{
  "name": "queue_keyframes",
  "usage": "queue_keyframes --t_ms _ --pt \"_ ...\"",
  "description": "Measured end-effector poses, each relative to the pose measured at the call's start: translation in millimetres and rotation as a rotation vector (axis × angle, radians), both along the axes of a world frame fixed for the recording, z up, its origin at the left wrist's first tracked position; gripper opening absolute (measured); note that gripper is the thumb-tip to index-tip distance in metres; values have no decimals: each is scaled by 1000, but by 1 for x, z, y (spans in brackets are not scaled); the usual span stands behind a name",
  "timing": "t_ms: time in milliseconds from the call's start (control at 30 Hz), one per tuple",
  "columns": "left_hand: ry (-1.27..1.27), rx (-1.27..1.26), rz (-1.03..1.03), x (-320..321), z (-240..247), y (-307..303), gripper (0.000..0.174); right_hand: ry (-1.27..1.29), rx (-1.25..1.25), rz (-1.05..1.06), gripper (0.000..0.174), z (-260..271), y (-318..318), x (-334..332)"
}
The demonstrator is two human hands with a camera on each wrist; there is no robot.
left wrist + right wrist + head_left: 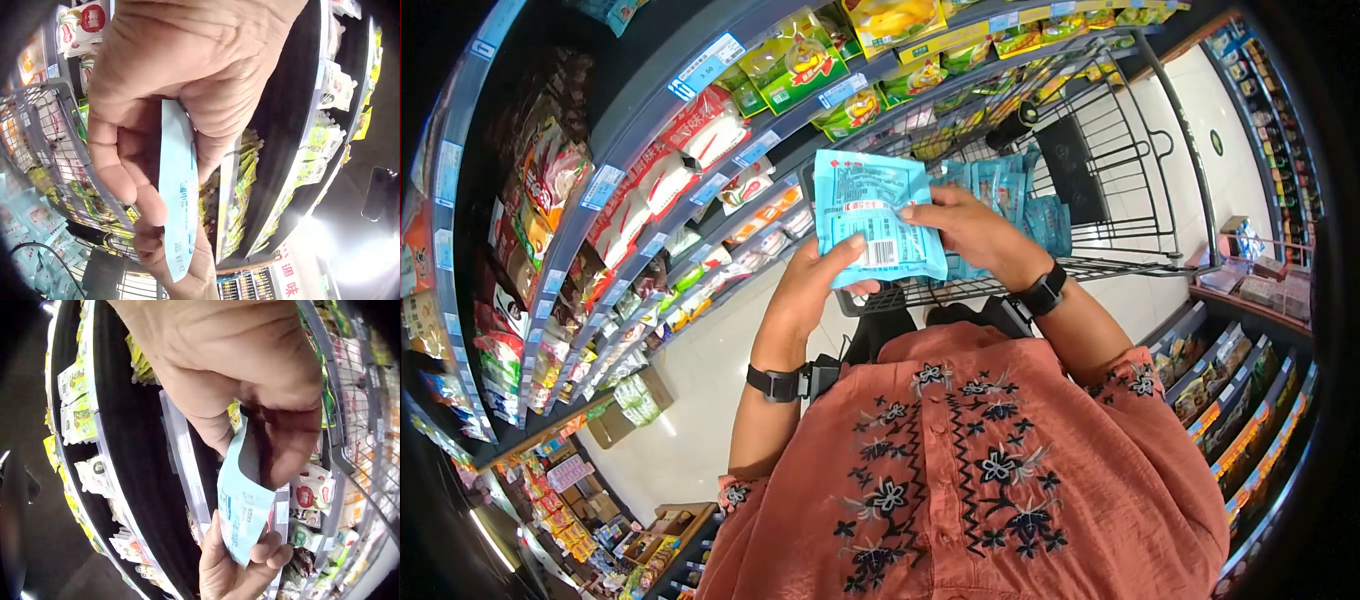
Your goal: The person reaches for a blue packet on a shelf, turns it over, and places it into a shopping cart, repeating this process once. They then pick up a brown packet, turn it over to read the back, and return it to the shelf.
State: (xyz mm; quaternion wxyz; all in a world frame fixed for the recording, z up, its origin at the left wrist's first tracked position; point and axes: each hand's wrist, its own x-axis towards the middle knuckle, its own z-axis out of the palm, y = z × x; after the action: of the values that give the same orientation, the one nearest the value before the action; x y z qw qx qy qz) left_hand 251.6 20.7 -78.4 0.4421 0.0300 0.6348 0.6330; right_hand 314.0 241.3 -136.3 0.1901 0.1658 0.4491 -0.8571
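A light blue plastic packet (875,195) with printed text and a barcode is held up in front of the chest, over the near end of the cart. My left hand (805,290) grips its lower left side, thumb on the printed face. The right hand (985,230) pinches its right edge, thumb across the print. In the left wrist view the packet (178,187) shows edge-on between the left thumb and curled fingers. The right wrist view shows the packet (240,500) bent along one edge, with both hands on it.
A wire shopping cart (1145,265) stands in front, with several similar blue packets (1000,185) inside. Shelves of bagged goods (665,170) with price labels run along the left and far side. Lower racks (1230,390) stand at the right. Pale floor tiles (670,455) show at the left.
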Motion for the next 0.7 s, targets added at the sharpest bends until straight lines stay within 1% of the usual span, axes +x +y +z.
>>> queue_keyframes --t_ms 67,133,233,333,367,433,467,533,567,667,700 --pt "-33 -46 -28 -5 -4 -6 45 -45 -106 -8 44 -8 -5 3" --pt "-10 -68 -33 -4 -2 -6 44 -52 -183 -2 45 -15 -9 6" --pt "5 -110 -61 -3 -4 -8 44 -50 -200 -12 45 -17 -13 13" --pt "83 -112 -104 -6 -4 -9 44 -110 -98 68 51 -11 -12 15" --pt "121 -106 -119 -7 -4 -9 44 -85 51 83 54 -15 -10 16" --pt "288 -212 -164 -10 -1 -8 44 -29 350 120 60 -28 -6 15" --pt "373 -267 -185 -12 2 -8 45 -7 307 113 62 -20 -7 12" --pt "775 -610 -416 -13 14 -1 45 37 218 102 66 8 -13 8" --pt "974 -783 -536 -11 20 5 46 47 113 137 67 15 -18 6" --pt "1192 -951 -675 4 28 29 47 72 -199 90 63 8 -35 -2" --pt "1405 -857 -624 10 20 28 49 64 -273 85 59 10 -37 -5"
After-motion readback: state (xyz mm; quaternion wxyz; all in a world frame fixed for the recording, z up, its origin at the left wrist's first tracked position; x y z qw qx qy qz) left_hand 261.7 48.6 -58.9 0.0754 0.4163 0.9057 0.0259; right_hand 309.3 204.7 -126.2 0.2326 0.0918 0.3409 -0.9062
